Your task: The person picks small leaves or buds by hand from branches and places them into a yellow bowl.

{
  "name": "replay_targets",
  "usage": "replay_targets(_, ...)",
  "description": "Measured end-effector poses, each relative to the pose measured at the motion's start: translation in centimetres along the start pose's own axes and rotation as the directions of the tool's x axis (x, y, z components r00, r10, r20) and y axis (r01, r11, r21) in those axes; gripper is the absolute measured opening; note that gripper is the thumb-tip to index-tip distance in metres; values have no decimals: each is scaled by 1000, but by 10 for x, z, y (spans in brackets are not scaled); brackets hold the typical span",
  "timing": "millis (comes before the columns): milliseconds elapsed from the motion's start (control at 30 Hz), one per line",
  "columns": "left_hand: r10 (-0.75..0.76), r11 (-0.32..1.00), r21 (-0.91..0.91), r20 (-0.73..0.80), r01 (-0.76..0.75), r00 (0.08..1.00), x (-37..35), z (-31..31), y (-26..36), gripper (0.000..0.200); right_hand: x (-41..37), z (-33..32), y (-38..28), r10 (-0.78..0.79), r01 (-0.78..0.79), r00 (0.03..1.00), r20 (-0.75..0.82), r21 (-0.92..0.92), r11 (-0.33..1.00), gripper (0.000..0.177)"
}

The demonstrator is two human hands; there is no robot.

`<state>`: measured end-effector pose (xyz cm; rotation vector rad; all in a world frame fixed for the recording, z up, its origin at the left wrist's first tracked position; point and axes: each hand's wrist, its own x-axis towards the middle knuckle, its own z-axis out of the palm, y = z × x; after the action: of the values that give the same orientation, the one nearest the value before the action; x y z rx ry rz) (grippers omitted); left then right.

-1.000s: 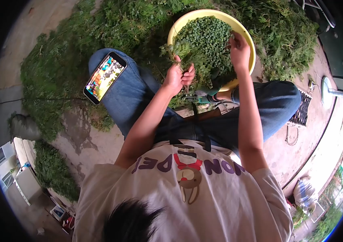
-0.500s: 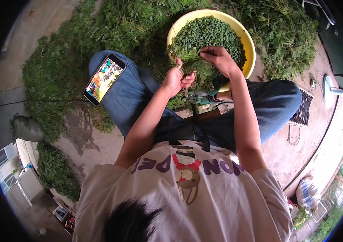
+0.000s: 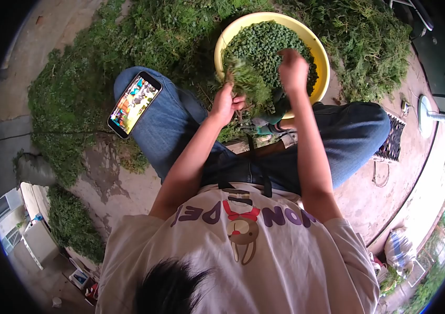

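Note:
My left hand (image 3: 226,104) is closed around the stems of a leafy evergreen sprig (image 3: 251,86), which fans out over the near rim of a yellow basin (image 3: 325,78). Small green cones or berries (image 3: 264,42) fill much of the basin. Above the basin's right half is my right hand (image 3: 293,72), apart from the sprig. Motion smears its curled fingers, so whether they hold anything cannot be made out.
Heaps of cut evergreen branches (image 3: 75,99) lie on the left, with more branches (image 3: 366,47) right of the basin. A lit phone (image 3: 135,104) rests on my left thigh. A black woven crate (image 3: 391,137) stands by my right knee, near a round pale stand (image 3: 425,118).
My right hand has moved away from the sprig, up and to the right over the basin. My left hand stays nearly in place, while the sprig's tip has shifted and blurred.

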<state>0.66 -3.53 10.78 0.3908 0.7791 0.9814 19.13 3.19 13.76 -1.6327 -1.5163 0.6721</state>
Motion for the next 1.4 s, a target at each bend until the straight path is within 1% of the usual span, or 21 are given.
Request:
replay_targets(33,2,1000,-1,-2,-2,1000,0,1,2,20,9,-10,6,-22,4,989,-148,-122,993,17)
replay_targets(100,10,1000,-7,-84,-11,996,-4,6,8,20,22,-25,10,27,-46,995,-100,-196,979,18)
replay_targets(133,-19,1000,3,-221,21,975,-5,15,9,18,23,-25,9,-230,202,964,-137,-190,961,20)
replay_targets(233,-5,999,-52,-218,-6,976,-4,23,11,16,3,-21,0,-190,187,981,-32,-78,979,24)
replay_targets(267,7,999,-35,-216,-15,976,-5,22,12,17,-7,-23,-9,18,-51,980,199,164,985,27)
replay_targets(300,9,999,-36,-217,-17,976,-5,20,11,17,-13,-27,-18,91,-270,875,476,323,907,29)
replay_targets(367,8,1000,-17,-163,-10,987,-3,12,9,19,-30,-21,-38,124,-490,781,613,476,730,29)
replay_targets(467,-26,998,47,-86,31,996,0,0,3,21,-34,-6,-38,100,-503,767,634,496,707,30)
replay_targets(500,-39,997,48,-276,55,960,3,5,-2,24,-34,-6,-43,172,-479,787,593,411,775,29)
replay_targets(533,-52,995,62,-305,74,951,1,6,-3,25,-35,0,-35,118,-414,817,565,431,801,28)
replay_targets(567,-56,996,52,-291,75,955,1,3,-4,26,-35,7,-27,60,-347,842,537,454,821,27)
replay_targets(700,-73,988,110,-265,106,962,8,-3,-9,26,-35,9,-32,66,-318,840,538,391,864,21)
replay_targets(767,-30,993,107,-215,54,976,7,-1,-8,26,-33,13,-27,101,-336,822,561,335,880,19)
replay_targets(867,-27,984,156,-338,85,941,2,8,-4,29,-31,13,-17,111,-294,814,570,239,926,20)
replay_targets(900,-34,985,155,-268,78,963,10,-7,-13,35,-31,14,-13,-5,-114,850,527,193,975,22)
replay_targets(933,-24,979,185,-318,87,948,9,-4,-11,38,-32,15,-15,-127,68,864,487,137,988,24)
replay_targets(1100,15,968,233,-415,91,910,7,4,-9,43,-36,18,-17,-89,25,868,489,135,990,30)
replay_targets(1167,6,960,259,-385,102,923,9,1,-11,42,-38,17,-23,-117,124,881,458,15,992,32)
replay_targets(1233,-22,965,237,-345,110,938,12,-4,-13,38,-40,18,-25,-174,182,891,420,19,983,28)
replay_targets(1333,30,944,311,-414,110,910,10,1,-7,30,-43,20,-35,-190,242,877,441,-65,968,17)
replay_targets(1400,130,910,402,-515,105,848,18,-5,-12,30,-45,21,-38,-207,265,873,442,-74,961,17)
